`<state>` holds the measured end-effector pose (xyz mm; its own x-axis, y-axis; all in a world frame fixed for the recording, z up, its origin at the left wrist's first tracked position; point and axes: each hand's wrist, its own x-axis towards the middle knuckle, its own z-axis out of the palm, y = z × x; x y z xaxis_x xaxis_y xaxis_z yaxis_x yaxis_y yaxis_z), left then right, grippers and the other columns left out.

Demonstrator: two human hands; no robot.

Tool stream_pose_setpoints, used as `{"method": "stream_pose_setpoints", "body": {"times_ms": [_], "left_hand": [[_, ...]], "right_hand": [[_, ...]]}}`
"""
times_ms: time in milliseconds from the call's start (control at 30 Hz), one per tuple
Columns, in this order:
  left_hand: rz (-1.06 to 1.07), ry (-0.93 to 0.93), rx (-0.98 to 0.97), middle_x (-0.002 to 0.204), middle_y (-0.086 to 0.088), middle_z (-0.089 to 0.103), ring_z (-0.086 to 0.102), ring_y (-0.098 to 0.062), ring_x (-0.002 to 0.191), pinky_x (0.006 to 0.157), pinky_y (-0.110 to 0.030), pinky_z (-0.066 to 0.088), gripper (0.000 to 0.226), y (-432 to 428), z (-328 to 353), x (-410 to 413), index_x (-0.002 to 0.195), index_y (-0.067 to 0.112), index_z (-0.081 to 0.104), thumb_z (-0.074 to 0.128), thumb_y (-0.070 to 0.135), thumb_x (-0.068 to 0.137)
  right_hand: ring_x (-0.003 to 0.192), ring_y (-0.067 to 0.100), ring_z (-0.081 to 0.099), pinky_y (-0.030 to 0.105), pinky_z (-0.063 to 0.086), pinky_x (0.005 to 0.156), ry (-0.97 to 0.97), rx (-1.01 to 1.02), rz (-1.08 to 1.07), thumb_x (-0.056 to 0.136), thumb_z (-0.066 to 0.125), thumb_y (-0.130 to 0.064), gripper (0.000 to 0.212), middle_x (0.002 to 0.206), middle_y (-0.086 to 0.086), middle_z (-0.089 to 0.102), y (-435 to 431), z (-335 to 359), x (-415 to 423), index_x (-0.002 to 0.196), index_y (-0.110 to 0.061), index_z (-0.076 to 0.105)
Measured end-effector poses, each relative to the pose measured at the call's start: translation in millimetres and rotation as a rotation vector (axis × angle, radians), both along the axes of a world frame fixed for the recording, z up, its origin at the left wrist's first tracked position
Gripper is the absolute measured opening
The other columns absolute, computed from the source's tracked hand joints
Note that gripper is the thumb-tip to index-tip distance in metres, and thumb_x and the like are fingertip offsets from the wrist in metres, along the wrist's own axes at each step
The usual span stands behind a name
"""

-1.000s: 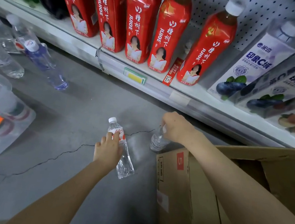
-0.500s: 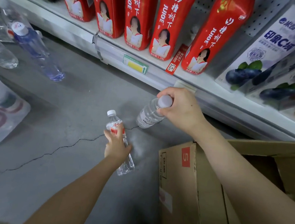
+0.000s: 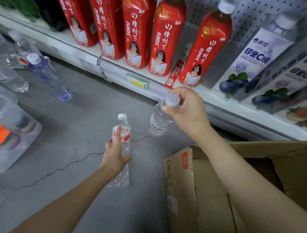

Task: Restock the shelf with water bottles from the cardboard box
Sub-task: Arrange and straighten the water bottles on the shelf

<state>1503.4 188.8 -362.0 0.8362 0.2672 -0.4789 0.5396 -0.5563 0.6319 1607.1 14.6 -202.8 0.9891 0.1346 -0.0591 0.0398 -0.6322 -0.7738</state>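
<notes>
The left hand [image 3: 115,157] is curled round the middle of a red-label bottle [image 3: 123,132], thumb on its right side, fingers on its left. That bottle stands almost upright over the floor [image 3: 71,121], white cap up; whether its base touches the floor I cannot tell. The right hand [image 3: 188,110] pinches a clear bottle [image 3: 158,121] at the neck just under the cap, fingers bent round it. This one hangs tilted, cap near the shelf [image 3: 114,72] edge and base pointing down and left, just right of the red-label bottle and apart from it. The box [image 3: 202,203] sits open on the floor at near right, under the right forearm. On the shelf stand red juice bottles [image 3: 166,40] in a row, with blueberry cartons [image 3: 251,57] to their right. At far left more water bottles [image 3: 47,75] lie on the floor, and a big jug [image 3: 6,137] with an orange handle lies at near left
</notes>
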Motion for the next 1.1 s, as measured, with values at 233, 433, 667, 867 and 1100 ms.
{"method": "stream_pose_setpoints", "body": {"times_ms": [233, 433, 667, 867, 1100], "left_hand": [[0.026, -0.279, -0.081, 0.116, -0.003, 0.031, 0.044, -0.016, 0.082, 0.089, -0.030, 0.040, 0.103, 11, 172, 1, 0.146, 0.043, -0.002, 0.066, 0.005, 0.079], [-0.066, -0.399, -0.060, 0.118, 0.000, 0.029, 0.043, -0.009, 0.080, 0.081, -0.027, 0.036, 0.103, 11, 341, -19, 0.142, 0.052, 0.003, 0.067, 0.004, 0.077], [-0.160, -0.571, -0.034, 0.131, -0.008, 0.031, 0.032, 0.002, 0.080, 0.076, -0.015, 0.031, 0.103, 4, 536, -48, 0.139, 0.048, 0.006, 0.070, -0.001, 0.074], [-0.250, -0.780, -0.027, 0.123, -0.011, 0.037, 0.033, -0.002, 0.093, 0.082, 0.001, 0.028, 0.105, -7, 690, -62, 0.143, 0.038, 0.009, 0.074, -0.001, 0.071], [-0.332, -0.916, -0.109, 0.123, 0.009, 0.032, 0.033, 0.017, 0.097, 0.084, 0.007, 0.022, 0.104, -46, 837, -73, 0.139, 0.050, 0.005, 0.075, 0.008, 0.075]], "right_hand": [[0.084, 0.007, 0.051, 0.013, 0.038, 0.073, -0.078, 0.094, -0.059, 0.075, 0.074, -0.011, 0.025, 0.094, -0.007, 0.058, 4, 127, -17, 0.091, -0.021, 0.057], [0.079, -0.004, 0.050, 0.005, 0.037, 0.070, -0.095, 0.181, -0.053, 0.077, 0.073, -0.007, 0.030, 0.085, -0.022, 0.053, 7, 272, -43, 0.096, -0.024, 0.057], [0.084, 0.012, 0.052, 0.033, 0.049, 0.077, -0.173, 0.207, -0.110, 0.081, 0.071, -0.013, 0.031, 0.094, -0.015, 0.056, -10, 460, -84, 0.104, -0.027, 0.057], [0.078, 0.016, 0.054, 0.047, 0.053, 0.072, -0.253, 0.204, -0.154, 0.083, 0.069, -0.017, 0.029, 0.096, -0.003, 0.058, -41, 607, -125, 0.103, -0.030, 0.052], [0.075, 0.005, 0.049, 0.028, 0.045, 0.068, -0.381, 0.217, -0.289, 0.087, 0.066, -0.021, 0.024, 0.097, -0.022, 0.052, -93, 746, -169, 0.105, -0.028, 0.052]]}}
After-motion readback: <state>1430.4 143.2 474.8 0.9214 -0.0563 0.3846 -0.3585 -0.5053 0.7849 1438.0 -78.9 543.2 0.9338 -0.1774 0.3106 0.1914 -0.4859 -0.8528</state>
